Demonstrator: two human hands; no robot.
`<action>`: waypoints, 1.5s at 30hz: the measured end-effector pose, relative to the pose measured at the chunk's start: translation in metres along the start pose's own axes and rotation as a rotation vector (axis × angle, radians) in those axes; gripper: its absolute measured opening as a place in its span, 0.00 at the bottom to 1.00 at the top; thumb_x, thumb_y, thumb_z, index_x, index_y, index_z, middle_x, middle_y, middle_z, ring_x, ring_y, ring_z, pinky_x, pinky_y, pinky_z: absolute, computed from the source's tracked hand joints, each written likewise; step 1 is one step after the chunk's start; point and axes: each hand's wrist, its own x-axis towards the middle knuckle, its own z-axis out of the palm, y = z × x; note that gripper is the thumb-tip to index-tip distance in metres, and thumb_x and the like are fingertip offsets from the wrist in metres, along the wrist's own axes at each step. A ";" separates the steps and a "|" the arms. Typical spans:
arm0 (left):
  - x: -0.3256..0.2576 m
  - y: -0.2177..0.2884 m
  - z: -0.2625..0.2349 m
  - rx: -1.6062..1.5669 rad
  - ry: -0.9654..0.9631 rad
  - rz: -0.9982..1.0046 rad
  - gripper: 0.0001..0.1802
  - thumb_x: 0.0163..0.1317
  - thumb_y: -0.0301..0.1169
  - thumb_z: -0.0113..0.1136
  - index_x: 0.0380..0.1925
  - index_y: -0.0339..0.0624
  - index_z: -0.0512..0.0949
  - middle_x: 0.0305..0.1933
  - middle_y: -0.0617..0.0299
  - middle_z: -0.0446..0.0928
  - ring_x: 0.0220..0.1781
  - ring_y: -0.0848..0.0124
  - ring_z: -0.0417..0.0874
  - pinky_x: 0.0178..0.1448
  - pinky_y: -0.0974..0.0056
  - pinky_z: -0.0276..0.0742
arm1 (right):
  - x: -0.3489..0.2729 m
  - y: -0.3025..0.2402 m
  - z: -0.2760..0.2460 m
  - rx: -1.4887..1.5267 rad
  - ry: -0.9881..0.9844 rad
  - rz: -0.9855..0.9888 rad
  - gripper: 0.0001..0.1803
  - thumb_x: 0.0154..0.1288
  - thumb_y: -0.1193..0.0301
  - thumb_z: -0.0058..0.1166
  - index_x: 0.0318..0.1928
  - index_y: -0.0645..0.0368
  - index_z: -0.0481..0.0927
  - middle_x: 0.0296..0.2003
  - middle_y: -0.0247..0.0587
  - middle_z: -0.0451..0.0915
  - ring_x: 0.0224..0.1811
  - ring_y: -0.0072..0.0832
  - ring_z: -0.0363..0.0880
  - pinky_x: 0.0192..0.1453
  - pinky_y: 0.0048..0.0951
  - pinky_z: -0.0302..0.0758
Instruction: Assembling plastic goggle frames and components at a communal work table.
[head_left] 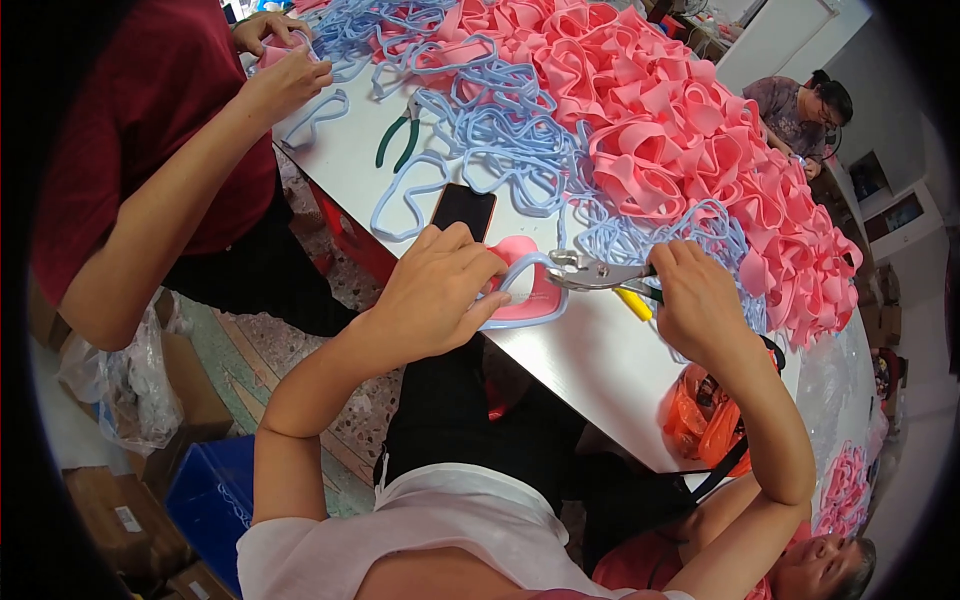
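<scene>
My left hand [435, 290] pinches a pink, soft-looking piece [535, 297] edged with a light-blue band, above the near edge of the white table. My right hand [700, 300] is wrapped round the handles of metal pliers [597, 272]. The pliers' jaws meet the blue band at the piece's right side; whether they are fully closed on it is too small to tell. A dark phone [464, 212] lies just beyond my left hand. Beneath the pliers a yellow-handled tool [633, 303] lies on the table, partly hidden.
Pink pieces [640, 140] form a large heap, with tangled light-blue bands [510, 120] along its left. Green-handled pliers [400, 135] lie at left. An orange bag [705, 415] sits by my right forearm. Co-workers work at left [130, 150], far right [805, 115] and lower right [825, 565].
</scene>
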 end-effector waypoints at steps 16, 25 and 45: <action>0.009 0.007 0.008 0.166 -0.070 0.109 0.15 0.49 0.31 0.70 0.35 0.38 0.79 0.33 0.59 0.75 0.40 0.62 0.72 0.44 0.59 0.66 | 0.031 -0.028 -0.035 -0.593 0.432 -0.332 0.09 0.57 0.69 0.53 0.37 0.59 0.75 0.36 0.37 0.74 0.46 0.30 0.72 0.46 0.31 0.67; 0.007 0.006 0.010 0.206 -0.067 0.158 0.14 0.47 0.29 0.71 0.34 0.38 0.79 0.35 0.59 0.74 0.41 0.61 0.71 0.45 0.58 0.66 | 0.042 -0.029 -0.040 -0.710 0.366 -0.466 0.07 0.54 0.68 0.54 0.25 0.55 0.71 0.25 0.33 0.70 0.36 0.28 0.71 0.38 0.29 0.67; 0.013 -0.014 0.023 -0.409 0.369 -0.481 0.12 0.56 0.31 0.70 0.32 0.33 0.79 0.28 0.58 0.77 0.32 0.68 0.76 0.40 0.64 0.74 | -0.002 0.004 0.017 0.583 -0.079 0.141 0.18 0.53 0.81 0.48 0.48 0.69 0.69 0.43 0.60 0.73 0.49 0.54 0.70 0.52 0.49 0.68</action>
